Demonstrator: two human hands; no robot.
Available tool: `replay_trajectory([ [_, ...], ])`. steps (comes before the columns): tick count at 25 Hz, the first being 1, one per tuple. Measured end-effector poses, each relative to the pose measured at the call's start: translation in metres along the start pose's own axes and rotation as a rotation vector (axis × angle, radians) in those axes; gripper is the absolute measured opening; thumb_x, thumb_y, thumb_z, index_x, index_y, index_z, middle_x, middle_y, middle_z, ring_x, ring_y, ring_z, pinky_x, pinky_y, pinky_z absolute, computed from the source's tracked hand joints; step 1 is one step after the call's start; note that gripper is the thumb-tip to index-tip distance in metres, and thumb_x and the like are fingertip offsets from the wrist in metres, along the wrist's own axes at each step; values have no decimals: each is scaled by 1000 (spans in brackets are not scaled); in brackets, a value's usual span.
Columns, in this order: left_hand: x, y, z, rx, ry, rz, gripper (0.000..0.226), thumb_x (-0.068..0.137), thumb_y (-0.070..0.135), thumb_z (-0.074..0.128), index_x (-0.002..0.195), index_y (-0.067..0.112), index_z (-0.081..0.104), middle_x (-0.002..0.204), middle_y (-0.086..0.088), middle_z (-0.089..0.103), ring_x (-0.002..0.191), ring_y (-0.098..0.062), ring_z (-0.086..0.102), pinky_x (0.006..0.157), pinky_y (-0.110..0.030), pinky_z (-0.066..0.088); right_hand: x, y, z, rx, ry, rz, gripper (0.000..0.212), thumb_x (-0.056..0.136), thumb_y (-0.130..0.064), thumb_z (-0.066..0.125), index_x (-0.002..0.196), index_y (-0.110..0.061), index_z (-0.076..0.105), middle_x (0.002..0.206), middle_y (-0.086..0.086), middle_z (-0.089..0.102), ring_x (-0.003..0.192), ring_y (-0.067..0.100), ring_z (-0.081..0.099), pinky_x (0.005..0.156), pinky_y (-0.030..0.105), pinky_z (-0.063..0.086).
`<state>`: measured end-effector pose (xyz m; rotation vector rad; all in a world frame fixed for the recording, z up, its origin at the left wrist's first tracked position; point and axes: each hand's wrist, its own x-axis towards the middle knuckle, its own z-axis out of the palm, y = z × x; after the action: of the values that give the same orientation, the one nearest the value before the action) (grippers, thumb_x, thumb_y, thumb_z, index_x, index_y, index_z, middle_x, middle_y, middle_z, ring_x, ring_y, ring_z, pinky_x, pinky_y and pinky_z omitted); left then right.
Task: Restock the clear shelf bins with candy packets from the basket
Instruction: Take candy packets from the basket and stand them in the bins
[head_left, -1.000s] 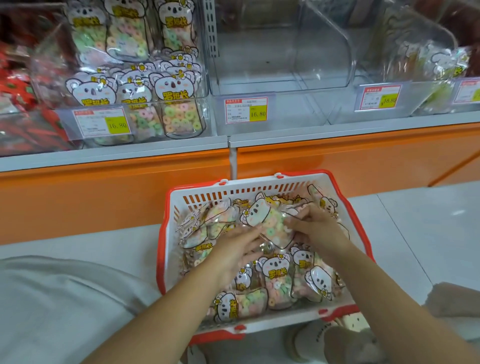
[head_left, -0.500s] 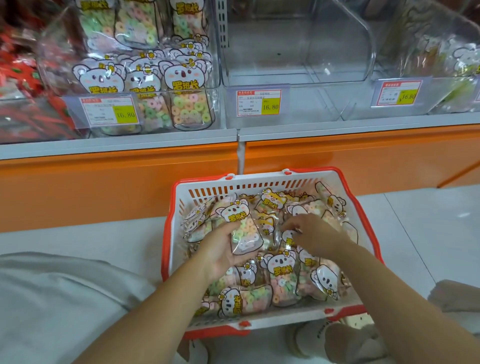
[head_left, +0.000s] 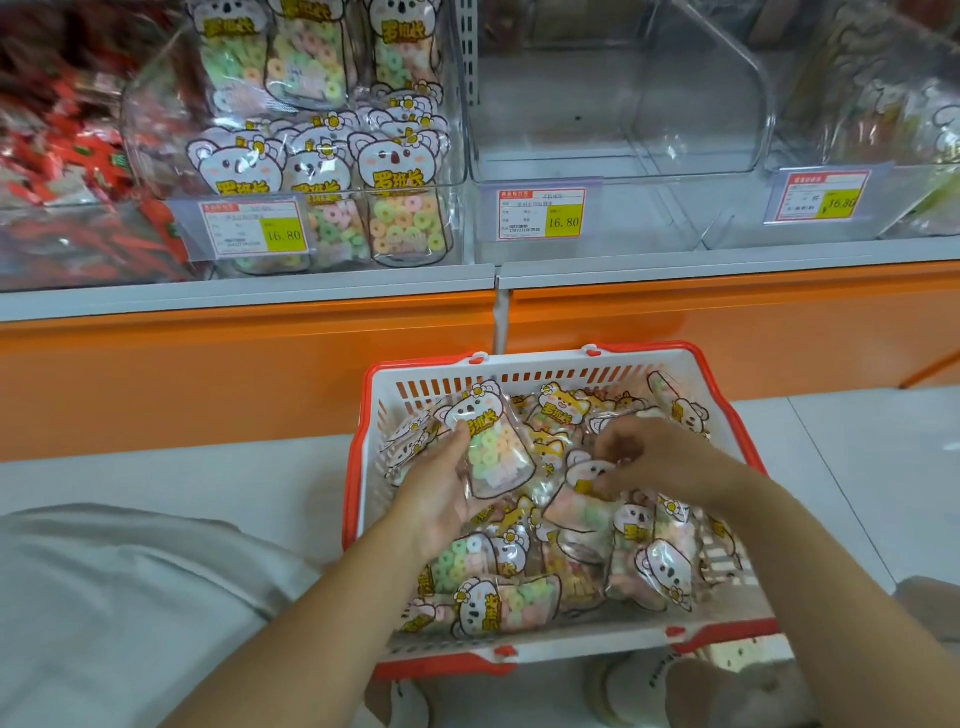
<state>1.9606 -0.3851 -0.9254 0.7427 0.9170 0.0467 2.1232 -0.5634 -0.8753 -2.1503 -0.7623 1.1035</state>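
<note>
A white basket with a red rim (head_left: 363, 467) sits on the floor, holding several koala-shaped candy packets. My left hand (head_left: 441, 499) grips one koala packet (head_left: 491, 447) of pastel ring candies upright over the basket's left side. My right hand (head_left: 654, 457) pinches the top of a second koala packet (head_left: 587, 493) lying in the middle of the pile. On the shelf above, the left clear bin (head_left: 457, 156) is filled with the same packets, and the middle clear bin (head_left: 623, 130) stands empty.
A bin of red packets (head_left: 62, 182) is at the far left, and another partly filled bin (head_left: 893, 104) at the right. Price tags (head_left: 540, 213) hang on the bin fronts. An orange shelf base (head_left: 208, 374) runs behind the basket. My knees and shoes frame the basket.
My left hand has lifted one koala packet out of the pile and holds it upright. My right hand moved down onto another packet and closed on its top. The view shifted slightly.
</note>
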Motion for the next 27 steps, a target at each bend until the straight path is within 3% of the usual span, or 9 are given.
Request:
replay_trajectory([
  [2,-1,2,1,51,-1,33,37,100,37,48,129,16,56,111,-9,73,100,-25,71,87,-43,57,-9,-10,-18,197,24,-35,18,75,-16,81,88,-22,72,96,-2,70,82,19,68,75,25,54],
  [4,-4,1,5,149,5,30,33,99,39,50,123,18,55,110,-7,73,100,-25,71,90,-46,56,-12,-22,-18,374,60,-77,22,74,-14,79,95,-16,73,102,-1,71,84,24,69,71,27,57],
  [6,-9,0,11,239,-65,-3,39,95,49,50,125,23,52,114,-3,71,106,-25,68,98,-51,50,-8,-30,-3,446,85,-94,21,77,-11,77,96,-9,69,95,0,73,78,20,70,64,23,56],
  [9,-19,1,19,307,-235,-59,75,81,59,59,147,30,38,142,-2,54,121,-21,59,106,-50,43,3,-30,21,409,148,-60,27,80,-17,78,96,0,63,71,-4,65,62,11,64,60,20,53],
  [13,-18,-5,20,472,-203,31,99,82,20,76,156,28,10,162,0,17,125,-14,38,96,-38,40,9,-30,38,263,286,-24,36,81,-29,77,107,-10,61,77,10,48,59,15,55,54,17,48],
  [16,-17,-2,18,443,-189,59,96,84,14,74,156,28,11,160,1,22,129,-18,38,102,-43,35,8,-35,47,331,346,53,55,83,-40,73,127,-17,49,87,0,49,74,14,55,72,30,52],
  [19,-23,8,18,408,-175,105,94,85,15,73,156,28,13,160,2,23,140,-21,34,105,-48,36,-4,-49,45,600,90,141,72,87,-46,63,146,-17,33,116,0,55,102,12,60,82,30,53],
  [24,-36,37,12,431,-195,217,91,85,22,74,154,35,15,156,8,32,136,-21,41,108,-46,37,-15,-79,46,548,66,-18,51,90,-31,64,130,-9,43,123,-14,52,101,5,59,100,48,45],
  [27,-51,69,9,462,-250,287,74,86,24,74,142,41,30,135,16,53,122,-13,55,98,-40,49,-11,-104,44,579,101,-83,82,76,-44,73,145,-17,38,143,0,49,120,15,54,107,46,43],
])
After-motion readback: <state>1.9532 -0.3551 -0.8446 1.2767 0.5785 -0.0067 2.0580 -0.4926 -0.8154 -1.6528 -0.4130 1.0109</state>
